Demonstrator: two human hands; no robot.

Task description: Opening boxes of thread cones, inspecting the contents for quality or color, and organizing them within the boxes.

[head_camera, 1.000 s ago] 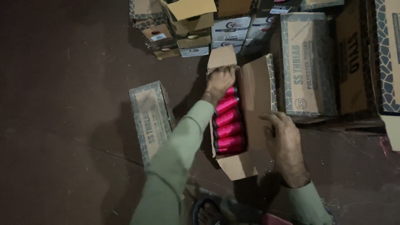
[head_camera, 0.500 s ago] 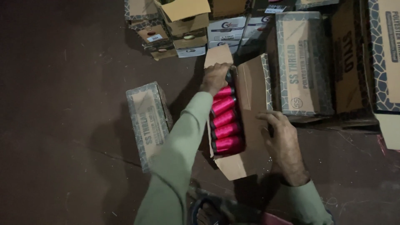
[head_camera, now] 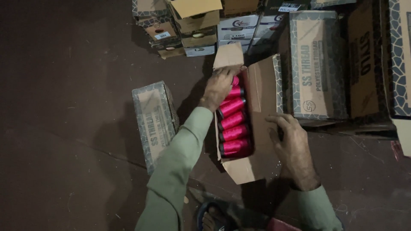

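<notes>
While our left hand (head_camera: 218, 87) curls over the far end of the open cardboard box (head_camera: 261, 92), its fingers close around the topmost pink thread spool (head_camera: 234, 81), which sits in the box at the head of the row. Below it we see four more pink spools (head_camera: 232, 128) lying side by side in the box's left half. Our right hand (head_camera: 291, 143) rests flat and spread on the box's right side flap, fingers loosely open and gripping nothing. That box lies on the dark floor (head_camera: 64, 85). Just left of our left sleeve stands a closed patterned carton (head_camera: 152, 122), well apart from the spools. More cartons are stacked beyond and to the right, the nearest a long printed carton (head_camera: 317, 64) beside the open flap.
</notes>
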